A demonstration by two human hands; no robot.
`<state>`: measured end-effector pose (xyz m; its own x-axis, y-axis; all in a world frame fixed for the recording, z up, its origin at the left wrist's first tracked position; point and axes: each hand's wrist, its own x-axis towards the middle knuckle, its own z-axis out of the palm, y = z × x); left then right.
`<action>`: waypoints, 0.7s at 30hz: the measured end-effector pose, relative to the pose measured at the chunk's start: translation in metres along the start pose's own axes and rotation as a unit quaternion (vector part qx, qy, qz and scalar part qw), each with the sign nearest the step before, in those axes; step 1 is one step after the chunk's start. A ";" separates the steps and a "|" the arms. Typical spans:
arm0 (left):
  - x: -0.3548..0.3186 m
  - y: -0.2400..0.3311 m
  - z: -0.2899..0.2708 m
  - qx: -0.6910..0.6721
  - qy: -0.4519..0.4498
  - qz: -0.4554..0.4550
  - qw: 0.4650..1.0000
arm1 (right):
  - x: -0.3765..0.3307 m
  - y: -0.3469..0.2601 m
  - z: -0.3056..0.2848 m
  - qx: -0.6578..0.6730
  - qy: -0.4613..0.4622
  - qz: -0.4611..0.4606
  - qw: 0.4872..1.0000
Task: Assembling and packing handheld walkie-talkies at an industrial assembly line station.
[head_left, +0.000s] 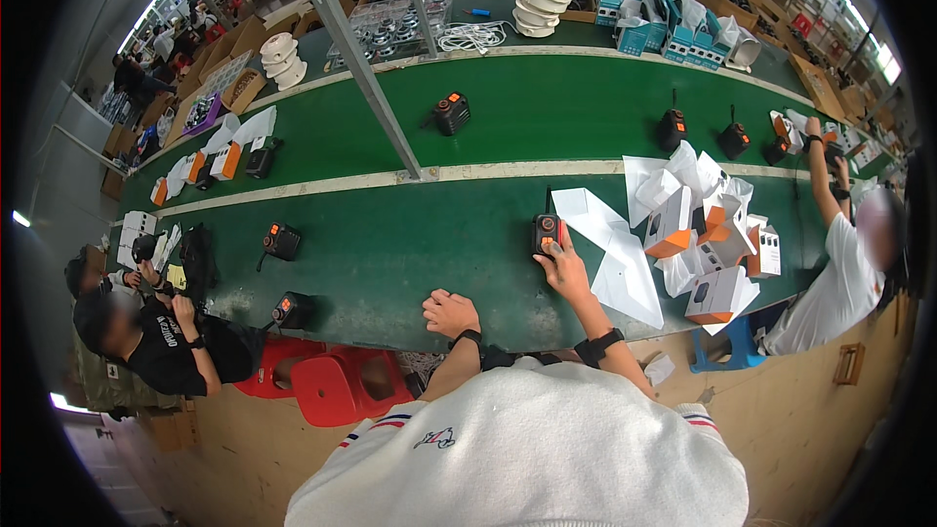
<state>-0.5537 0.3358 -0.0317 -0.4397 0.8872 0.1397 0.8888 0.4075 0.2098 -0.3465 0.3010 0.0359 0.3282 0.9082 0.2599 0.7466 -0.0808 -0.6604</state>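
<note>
My right hand (pixel 566 271) grips a small black device (pixel 547 228) with orange buttons and an upright antenna, which stands on the green bench. The fingers lie over its lower front; whether they press a button I cannot tell. Beside it on the right is an unfolded white sheet (pixel 617 268). My left hand (pixel 451 313) rests at the bench's near edge, fingers curled in, with nothing visible in them. Two similar black devices with orange buttons, one device (pixel 282 241) and a nearer device (pixel 293 309), stand farther left on the bench.
White-and-orange boxes (pixel 670 222) and crumpled white wrapping are heaped at right. A metal post (pixel 366 68) rises behind the bench, before a green belt (pixel 547 98) carrying more devices. A person (pixel 166 337) works at left, another (pixel 839 273) at right. Red stools (pixel 337 388) stand below.
</note>
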 end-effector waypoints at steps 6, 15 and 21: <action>0.000 0.000 0.001 -0.005 0.003 0.001 1.000 | 0.000 -0.001 -0.001 0.000 -0.003 -0.001 1.000; 0.001 0.000 0.001 0.000 0.005 -0.002 1.000 | 0.000 -0.003 -0.002 0.004 -0.001 0.001 1.000; 0.000 0.000 0.000 -0.002 -0.003 -0.002 1.000 | 0.000 -0.002 -0.003 0.001 -0.003 -0.003 1.000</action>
<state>-0.5534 0.3362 -0.0318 -0.4430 0.8866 0.1328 0.8862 0.4106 0.2147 -0.3462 0.2999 0.0395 0.3214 0.9106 0.2597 0.7467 -0.0750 -0.6609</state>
